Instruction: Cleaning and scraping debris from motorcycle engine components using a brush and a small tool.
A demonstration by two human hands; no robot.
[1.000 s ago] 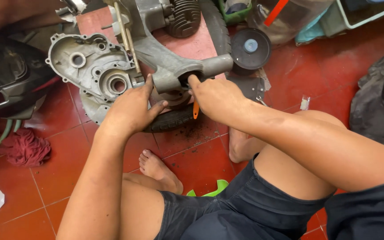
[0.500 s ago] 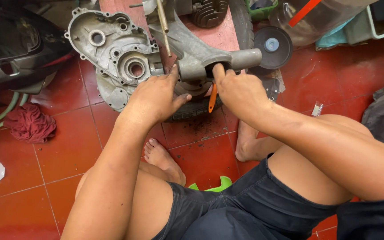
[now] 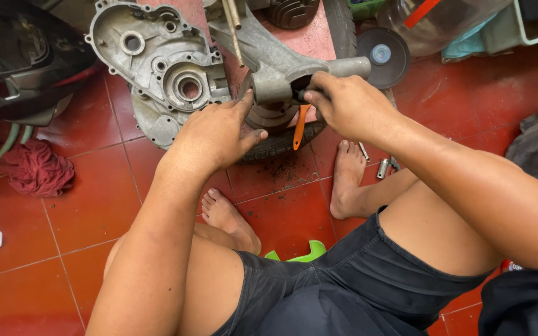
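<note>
The left hand (image 3: pixel 219 134) presses flat against the grey cast-metal engine arm (image 3: pixel 281 65), its tube lying crosswise, while the right hand (image 3: pixel 350 109), nearer, grips an orange-handled tool (image 3: pixel 299 127).

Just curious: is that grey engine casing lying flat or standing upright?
Lying flat: the engine casing rests on the red tiled floor, its open inner face and round bearing holes turned up.

This looks like a small motor repair workshop set up on a red tiled floor (image 3: pixel 82 211). A bare grey cast-metal engine casing (image 3: pixel 157 68), a black rubber tyre (image 3: pixel 281 142), a crumpled dark red rag (image 3: pixel 35 169) and what seem to be loose metal sockets (image 3: pixel 383 168) lie about.
</note>
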